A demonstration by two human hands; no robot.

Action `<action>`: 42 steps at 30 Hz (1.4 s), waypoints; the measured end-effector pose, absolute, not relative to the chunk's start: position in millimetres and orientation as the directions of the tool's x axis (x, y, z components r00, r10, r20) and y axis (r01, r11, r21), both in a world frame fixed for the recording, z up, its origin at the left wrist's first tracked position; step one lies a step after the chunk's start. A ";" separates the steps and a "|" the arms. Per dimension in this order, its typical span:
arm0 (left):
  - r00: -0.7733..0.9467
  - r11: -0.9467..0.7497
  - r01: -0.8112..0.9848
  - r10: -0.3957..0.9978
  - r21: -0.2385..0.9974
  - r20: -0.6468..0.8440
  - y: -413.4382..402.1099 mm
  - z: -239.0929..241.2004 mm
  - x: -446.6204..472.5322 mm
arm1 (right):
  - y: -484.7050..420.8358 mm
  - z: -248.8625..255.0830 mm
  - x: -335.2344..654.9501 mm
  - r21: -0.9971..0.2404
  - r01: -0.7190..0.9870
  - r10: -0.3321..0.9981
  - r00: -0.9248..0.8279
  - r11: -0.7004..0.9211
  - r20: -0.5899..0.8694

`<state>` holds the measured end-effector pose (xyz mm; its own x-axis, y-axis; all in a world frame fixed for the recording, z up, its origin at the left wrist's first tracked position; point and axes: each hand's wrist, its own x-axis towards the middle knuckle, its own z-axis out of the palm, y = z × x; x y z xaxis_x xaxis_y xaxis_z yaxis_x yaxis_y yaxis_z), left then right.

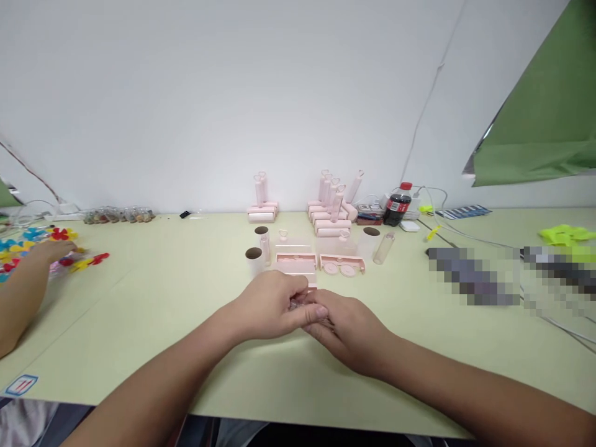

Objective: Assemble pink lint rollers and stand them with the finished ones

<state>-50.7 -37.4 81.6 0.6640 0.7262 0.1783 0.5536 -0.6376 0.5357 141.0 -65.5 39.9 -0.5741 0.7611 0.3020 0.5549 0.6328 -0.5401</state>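
My left hand (270, 307) and my right hand (356, 332) meet over the near middle of the table, both with curled fingers. A small glint of something clear shows between them; the fingers hide the rest. Just beyond lie two open pink plastic cases, a left case (297, 257) and a right case (342, 259), the right one with two pink discs (339, 269) at its front. White rolls with brown cardboard cores stand on either side: a left roll (254, 261) and a right roll (370, 242). A clear pinkish tube (384, 248) stands at the right.
Pink lint rollers with upright handles stand by the wall in a left group (262, 211) and a right group (330, 220). A cola bottle (397, 205) and cables are at the right. Another person's arm (28, 292) reaches over colourful flower-shaped pieces (60, 234) at the left.
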 end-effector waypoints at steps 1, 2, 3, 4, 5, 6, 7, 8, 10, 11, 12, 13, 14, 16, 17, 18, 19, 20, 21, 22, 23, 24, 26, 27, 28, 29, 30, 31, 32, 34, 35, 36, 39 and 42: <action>0.655 -0.624 0.562 0.737 0.543 0.169 -36.3 79.1 -49.3 | -64.3 39.3 144.1 -0.539 0.566 0.770 -0.563 0.624 0.301; 0.643 -0.607 0.565 0.748 0.559 0.162 -34.4 77.0 -49.0 | -62.9 38.4 146.9 -0.533 0.589 0.785 -0.547 0.607 0.290; 0.627 -0.587 0.566 0.763 0.580 0.160 -31.9 75.3 -49.8 | -61.1 37.5 149.3 -0.521 0.625 0.806 -0.527 0.582 0.268; 0.601 -0.563 0.563 0.782 0.606 0.168 -29.4 74.2 -51.4 | -59.1 36.7 151.4 -0.502 0.666 0.830 -0.502 0.551 0.244; 0.563 -0.535 0.555 0.805 0.637 0.186 -26.9 73.5 -53.6 | -57.1 36.1 153.2 -0.487 0.701 0.850 -0.478 0.521 0.220; 0.517 -0.506 0.536 0.829 0.676 0.211 -24.9 73.3 -55.9 | -55.1 35.7 154.5 -0.483 0.724 0.867 -0.458 0.493 0.198; 0.474 -0.478 0.501 0.849 0.722 0.234 -23.4 73.3 -57.7 | -53.5 35.5 155.3 -0.493 0.733 0.879 -0.442 0.468 0.178; 0.442 -0.453 0.450 0.862 0.770 0.248 -22.7 73.3 -58.8 | -52.2 35.5 155.4 -0.516 0.731 0.889 -0.427 0.447 0.166; 0.428 -0.419 0.333 0.865 0.844 0.261 -23.6 73.0 -57.7 | -51.5 35.9 154.0 -0.581 0.695 0.897 -0.412 0.424 0.161; 0.436 -0.405 0.286 0.862 0.869 0.258 -24.9 72.5 -55.5 | -52.0 36.0 152.7 -0.607 0.677 0.898 -0.408 0.417 0.162; 0.444 -0.385 0.250 0.861 0.889 0.248 -26.6 71.6 -52.4 | -53.0 36.1 151.2 -0.626 0.663 0.900 -0.405 0.411 0.161; 0.447 -0.356 0.221 0.865 0.908 0.230 -28.3 70.5 -49.0 | -54.5 36.0 149.8 -0.643 0.649 0.899 -0.408 0.408 0.158; 0.445 -0.317 0.196 0.872 0.928 0.204 -29.7 69.3 -45.5 | -56.3 35.7 148.7 -0.657 0.634 0.897 -0.414 0.408 0.158; 0.434 -0.222 0.109 0.887 0.969 0.155 -30.5 67.2 -41.2 | -60.2 34.4 148.1 -0.669 0.599 0.879 -0.441 0.440 0.183; 0.428 -0.177 0.037 0.892 0.983 0.145 -29.6 66.9 -41.2 | -62.1 33.5 148.5 -0.665 0.572 0.856 -0.470 0.481 0.215; 0.416 -0.147 -0.040 0.897 0.988 0.151 -27.9 67.6 -43.3 | -63.8 32.7 149.5 -0.658 0.540 0.829 -0.498 0.525 0.253; 0.390 -0.142 -0.110 0.904 0.984 0.175 -25.6 69.5 -47.6 | -65.0 32.0 150.9 -0.654 0.508 0.805 -0.518 0.561 0.288; 0.350 -0.167 -0.157 0.912 0.974 0.212 -22.9 72.9 -54.0 | -65.7 31.8 152.6 -0.659 0.483 0.792 -0.529 0.577 0.306; 0.304 -0.214 -0.159 0.918 0.964 0.254 -20.2 77.7 -62.4 | -65.7 32.2 154.4 -0.676 0.465 0.792 -0.528 0.572 0.307; 0.259 -0.284 -0.112 0.917 0.952 0.304 -17.8 83.8 -72.2 | -65.0 33.1 156.5 -0.702 0.455 0.806 -0.513 0.548 0.296; 0.226 -0.343 -0.008 0.914 0.939 0.336 -15.7 90.7 -82.8 | -63.4 34.6 158.6 -0.734 0.447 0.826 -0.490 0.511 0.277; 0.210 -0.367 0.130 0.918 0.921 0.336 -14.2 97.7 -93.5 | -61.0 36.6 160.6 -0.763 0.435 0.844 -0.467 0.479 0.264; 0.162 -0.349 0.347 0.936 0.870 0.311 -11.9 109.6 -112.6 | -53.3 41.4 164.3 -0.800 0.416 0.875 -0.409 0.433 0.260; 0.152 -0.310 0.431 0.951 0.847 0.271 -10.9 113.3 -120.0 | -47.9 43.9 165.7 -0.808 0.415 0.888 -0.377 0.418 0.265; 0.151 -0.263 0.502 0.965 0.824 0.216 -9.6 114.9 -125.7 | -41.6 46.3 166.7 -0.812 0.419 0.897 -0.353 0.406 0.266; 0.154 -0.215 0.564 0.976 0.797 0.154 -8.1 114.6 -129.5 | -34.4 48.6 167.2 -0.812 0.427 0.903 -0.337 0.398 0.265; 0.159 -0.171 0.623 0.983 0.763 0.090 -6.2 112.5 -131.7 | -26.5 50.8 167.2 -0.810 0.432 0.904 -0.336 0.397 0.264; 0.156 -0.136 0.677 0.987 0.723 0.039 -4.1 109.1 -132.5 | -18.1 52.8 166.7 -0.807 0.432 0.901 -0.342 0.402 0.266; 0.146 -0.111 0.723 0.989 0.682 0.005 -2.0 104.7 -132.2 | -9.5 54.7 165.7 -0.801 0.435 0.897 -0.350 0.412 0.272; 0.124 -0.085 0.789 0.992 0.609 -0.022 2.0 95.1 -129.8 | 7.2 57.8 162.7 -0.760 0.475 0.884 -0.368 0.444 0.287; 0.118 -0.080 0.810 0.993 0.580 -0.029 3.5 90.7 -128.3 | 14.7 58.8 160.6 -0.724 0.511 0.877 -0.378 0.464 0.296; 0.113 -0.077 0.826 0.993 0.558 -0.032 4.7 86.9 -126.7 | 21.2 59.4 158.1 -0.684 0.549 0.872 -0.384 0.480 0.304; 0.097 -0.065 0.865 0.995 0.498 -0.039 6.2 79.6 -122.2 | 34.2 59.1 147.8 -0.591 0.641 0.871 -0.380 0.490 0.310; 0.075 -0.049 0.901 0.996 0.432 -0.044 6.2 77.0 -118.3 | 37.6 58.4 133.2 -0.557 0.671 0.871 -0.406 0.490 0.276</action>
<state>-118.3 6.2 77.0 0.0754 0.9962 -0.0442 0.9005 -0.0490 0.4321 133.2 37.6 58.4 -0.4063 0.8710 0.2763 0.6707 0.4896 -0.5572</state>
